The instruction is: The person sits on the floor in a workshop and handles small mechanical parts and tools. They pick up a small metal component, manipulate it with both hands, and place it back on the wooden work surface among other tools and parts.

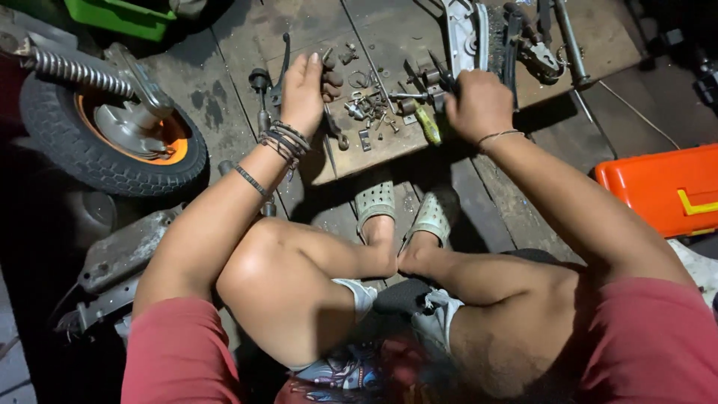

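right hand (479, 105): grip contents hidden by fist | left hand (305, 90): fingertips curl out of sight | small parts (370, 105): too small to identify | orange case (666, 187): cut by right edge

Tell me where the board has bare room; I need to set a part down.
Bare wood lies on the board behind the left hand, up to the green crate. Between both hands, the pile of bolts crowds it; tools crowd beyond the right hand.

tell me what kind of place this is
Likely a small motorbike repair workshop: a wheel with its spring shock lies at left, loose bolts and tools litter the wooden board, and an orange toolbox sits at right.
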